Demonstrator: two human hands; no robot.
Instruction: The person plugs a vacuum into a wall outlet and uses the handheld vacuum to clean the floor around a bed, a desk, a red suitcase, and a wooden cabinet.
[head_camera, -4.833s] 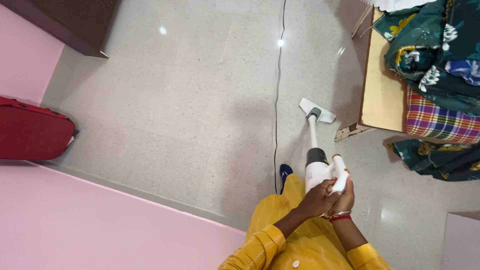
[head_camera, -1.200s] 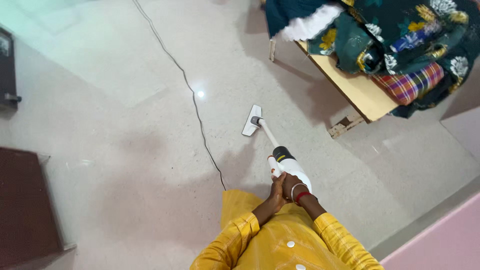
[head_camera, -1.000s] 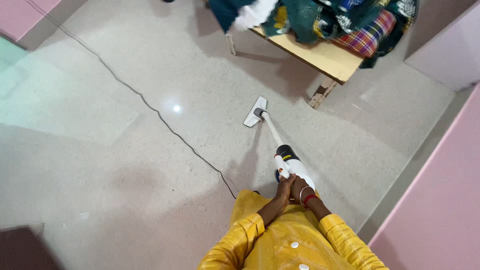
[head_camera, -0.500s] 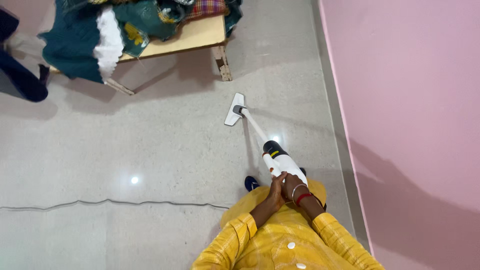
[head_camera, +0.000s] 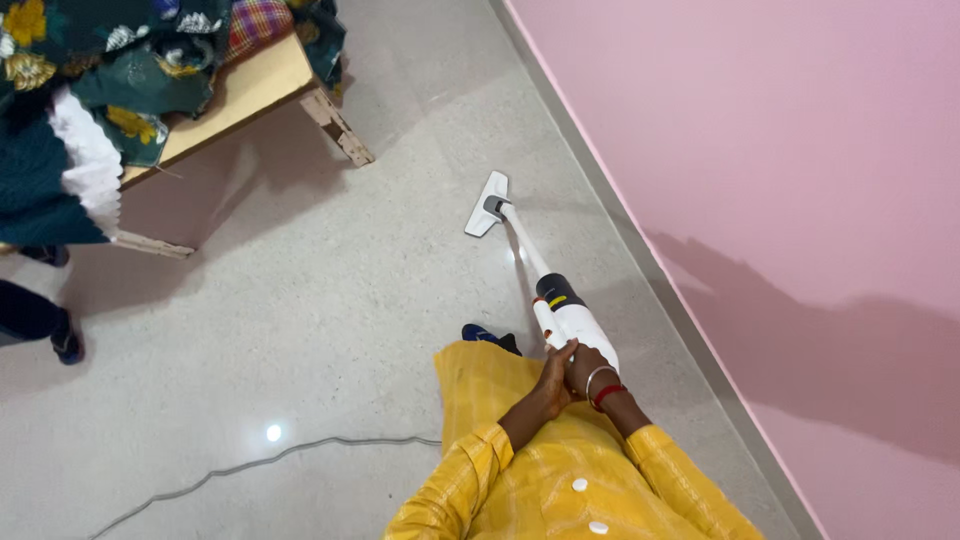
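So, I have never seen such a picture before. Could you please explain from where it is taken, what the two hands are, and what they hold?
The picture comes from a camera worn on a person's head, looking straight down, so you see the person's own yellow sleeves and hands at the bottom. The left hand and the right hand, which wears bangles at the wrist, are both closed around the handle of a white stick vacuum cleaner. Its thin tube runs forward to a flat floor head, which rests on the speckled grey floor near a pink wall. A grey cable lies on the floor to the left. At the upper left stands a low wooden bed piled with dark patterned cloth. Another person's foot shows at the left edge.
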